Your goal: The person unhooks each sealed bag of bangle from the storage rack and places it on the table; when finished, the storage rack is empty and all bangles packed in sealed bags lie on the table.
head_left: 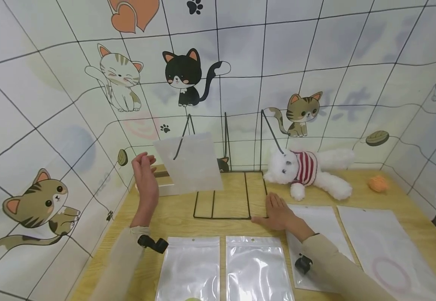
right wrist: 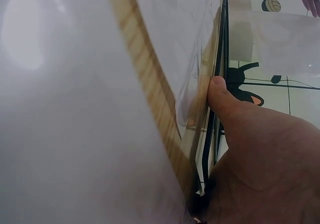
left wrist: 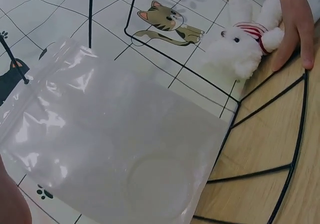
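Observation:
A black wire rack (head_left: 221,218) stands on the wooden table, its base flat and several uprights rising at the back. From its left prong hangs a translucent white zip bag (head_left: 195,167), tilted, also large in the left wrist view (left wrist: 115,124). Just left of that bag my left hand (head_left: 146,177) is raised with loosely bent fingers, holding nothing. My right hand (head_left: 280,213) rests at the front right corner of the rack's base. Its thumb (right wrist: 220,92) lies along the front bar in the right wrist view, and the fingers extend toward the back.
A white plush toy (head_left: 306,171) in a striped shirt lies right of the rack. Flat clear bags (head_left: 193,267) (head_left: 257,267) and white bags (head_left: 387,246) lie in front and to the right. An orange item (head_left: 378,183) sits at far right. Behind the hanging bag is a partly hidden box (head_left: 165,189).

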Tool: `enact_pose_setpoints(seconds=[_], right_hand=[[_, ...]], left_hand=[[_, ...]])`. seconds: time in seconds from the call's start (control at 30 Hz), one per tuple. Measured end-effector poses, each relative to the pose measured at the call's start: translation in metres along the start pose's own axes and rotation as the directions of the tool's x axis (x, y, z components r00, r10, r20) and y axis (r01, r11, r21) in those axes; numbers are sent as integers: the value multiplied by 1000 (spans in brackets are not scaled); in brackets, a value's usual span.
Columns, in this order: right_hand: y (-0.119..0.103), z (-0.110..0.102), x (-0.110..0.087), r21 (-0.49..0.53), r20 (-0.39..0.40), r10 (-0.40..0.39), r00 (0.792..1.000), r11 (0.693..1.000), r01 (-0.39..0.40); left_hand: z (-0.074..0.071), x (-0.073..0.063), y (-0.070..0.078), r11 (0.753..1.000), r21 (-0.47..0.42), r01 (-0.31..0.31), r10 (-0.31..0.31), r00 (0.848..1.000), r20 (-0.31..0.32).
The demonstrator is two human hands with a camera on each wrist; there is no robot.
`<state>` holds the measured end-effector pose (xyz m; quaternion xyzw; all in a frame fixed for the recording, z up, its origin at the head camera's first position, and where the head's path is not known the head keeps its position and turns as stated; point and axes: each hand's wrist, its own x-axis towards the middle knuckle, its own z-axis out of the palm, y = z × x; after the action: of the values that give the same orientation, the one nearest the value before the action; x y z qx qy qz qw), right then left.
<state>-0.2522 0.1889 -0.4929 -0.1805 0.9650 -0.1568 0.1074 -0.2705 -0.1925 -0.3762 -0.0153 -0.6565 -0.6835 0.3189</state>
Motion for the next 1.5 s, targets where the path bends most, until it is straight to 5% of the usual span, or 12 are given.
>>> enact_pose_setpoints(seconds=[0.17,0.43,0.63,1.07,1.3,1.5], right_hand=[[2,2,0,2,7,6,1000,1000,-6],[0,1,0,9,7,15,1000,1000,-15],[-1,1,0,17,14,10,1000,1000,-10],[3,3,2,15,19,18,1000,1000,-18],[1,2,2,-3,19,22,1000,1000,-22],[0,1,1,7,10,26,1000,1000,-26]], left_hand=[[26,8,-2,987,-91,-129,121,989,-86],[45,15,-3,991,-92,-95,83,988,-130],[46,4,20,985,-158,-69,54,994,-99],[50,1,26,987,-51,-150,147,988,-56],[36,11,5,990,18,-141,142,984,-105],[25,6,7,980,-1,-200,199,973,-119]])
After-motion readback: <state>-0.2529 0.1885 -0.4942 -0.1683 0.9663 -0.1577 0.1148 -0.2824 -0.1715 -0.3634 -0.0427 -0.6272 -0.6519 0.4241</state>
